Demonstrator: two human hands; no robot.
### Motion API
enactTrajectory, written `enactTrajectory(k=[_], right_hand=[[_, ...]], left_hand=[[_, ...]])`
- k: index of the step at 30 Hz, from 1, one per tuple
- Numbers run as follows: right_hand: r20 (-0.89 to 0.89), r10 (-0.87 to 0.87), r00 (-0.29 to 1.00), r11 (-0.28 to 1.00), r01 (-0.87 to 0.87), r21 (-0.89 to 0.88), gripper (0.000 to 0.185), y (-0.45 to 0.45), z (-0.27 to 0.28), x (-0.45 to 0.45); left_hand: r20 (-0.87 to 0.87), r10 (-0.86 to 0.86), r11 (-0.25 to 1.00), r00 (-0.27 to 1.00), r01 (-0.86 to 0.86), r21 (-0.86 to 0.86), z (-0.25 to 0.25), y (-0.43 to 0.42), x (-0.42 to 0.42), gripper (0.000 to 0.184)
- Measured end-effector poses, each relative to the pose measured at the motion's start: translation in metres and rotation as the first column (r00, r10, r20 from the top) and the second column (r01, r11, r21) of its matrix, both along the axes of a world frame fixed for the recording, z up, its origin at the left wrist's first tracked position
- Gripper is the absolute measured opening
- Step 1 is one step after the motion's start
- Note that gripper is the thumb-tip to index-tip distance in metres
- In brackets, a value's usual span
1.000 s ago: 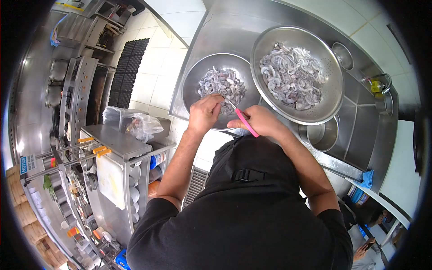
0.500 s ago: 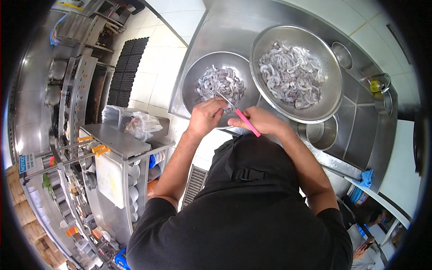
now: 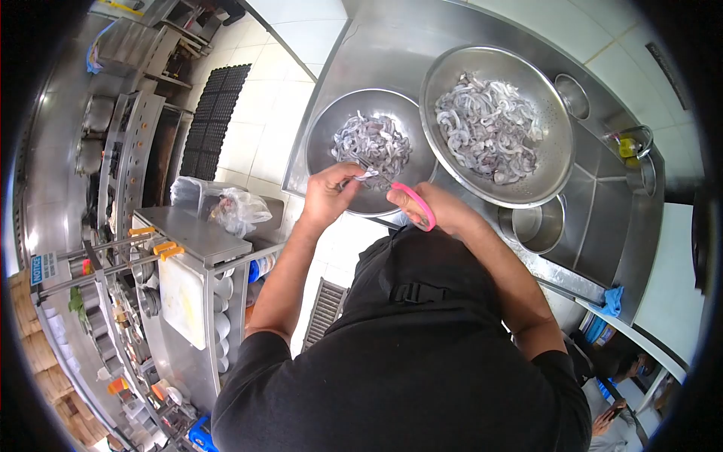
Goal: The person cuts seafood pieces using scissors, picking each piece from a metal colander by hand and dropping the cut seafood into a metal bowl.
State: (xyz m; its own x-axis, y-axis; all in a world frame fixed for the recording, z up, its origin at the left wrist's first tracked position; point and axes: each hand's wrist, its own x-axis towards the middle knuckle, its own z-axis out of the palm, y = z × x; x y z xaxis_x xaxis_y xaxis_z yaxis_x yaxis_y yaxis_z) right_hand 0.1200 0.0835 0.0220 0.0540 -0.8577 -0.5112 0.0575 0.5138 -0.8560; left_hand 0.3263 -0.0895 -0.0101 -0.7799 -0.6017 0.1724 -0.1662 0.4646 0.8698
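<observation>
My left hand (image 3: 328, 193) is closed, pinching a pale grey shrimp (image 3: 368, 174) between thumb and fingers above the near side of a steel bowl (image 3: 320, 135). Raw shrimp (image 3: 376, 139) lie heaped in that bowl. Pink-handled scissors (image 3: 419, 200) are gripped in my right hand (image 3: 446, 209), their blades pointing left to the held shrimp. Whether the blades touch or cut it is too small to tell. To the right of the bowl, a larger perforated steel colander (image 3: 556, 169) holds another heap of shrimp (image 3: 489, 128).
Under the colander is a steel sink (image 3: 595, 218) with a round steel pot (image 3: 546, 230) near its front. A blue cloth (image 3: 612, 300) lies on the sink's right edge. At left stands a steel cart (image 3: 197, 237) with plastic bags (image 3: 239, 212). Another person (image 3: 614, 414) is at lower right.
My left hand has drawn back slightly left, and a shrimp now shows at its fingertips. The scissors have turned, with the handle loop now facing up and the blades at the shrimp.
</observation>
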Motion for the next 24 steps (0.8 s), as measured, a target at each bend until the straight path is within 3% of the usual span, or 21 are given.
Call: enactTrajectory(k=[3, 6, 9, 12, 16, 21, 24], right_hand=[[0.099, -0.038, 0.994, 0.998, 0.042, -0.036, 0.08, 0.002, -0.017, 0.005], [0.171, -0.072, 0.983, 0.995, 0.082, -0.05, 0.076, 0.001, -0.025, 0.009], [0.116, -0.077, 0.99, 0.996, 0.083, -0.043, 0.076, 0.001, -0.01, 0.007], [-0.015, -0.064, 0.998, 0.997, 0.064, -0.033, 0.079, 0.0, -0.004, 0.004], [-0.129, -0.055, 0.99, 0.997, 0.06, 0.04, 0.082, -0.001, 0.0, 0.007], [-0.074, -0.05, 0.996, 0.999, 0.051, 0.004, 0.082, 0.002, -0.003, 0.004], [-0.059, -0.029, 0.998, 0.999, 0.031, 0.035, 0.082, 0.004, -0.011, 0.002]], left_hand=[[-0.039, 0.011, 0.98, 0.999, -0.003, 0.197, -0.008, -0.004, 0.004, 0.022], [0.046, 0.026, 0.966, 0.999, -0.037, 0.256, -0.011, -0.01, 0.006, 0.023], [0.017, 0.049, 0.976, 0.999, -0.051, 0.211, -0.018, -0.005, -0.002, 0.023], [0.032, 0.06, 0.997, 0.998, -0.061, 0.056, 0.017, 0.018, -0.021, 0.02], [0.062, 0.169, 0.984, 0.984, -0.172, 0.043, 0.003, 0.031, -0.028, 0.022], [0.147, 0.192, 0.981, 0.97, -0.194, -0.002, 0.001, 0.034, -0.035, 0.022], [0.136, 0.208, 0.871, 0.969, -0.247, 0.426, -0.003, 0.034, -0.042, 0.019]])
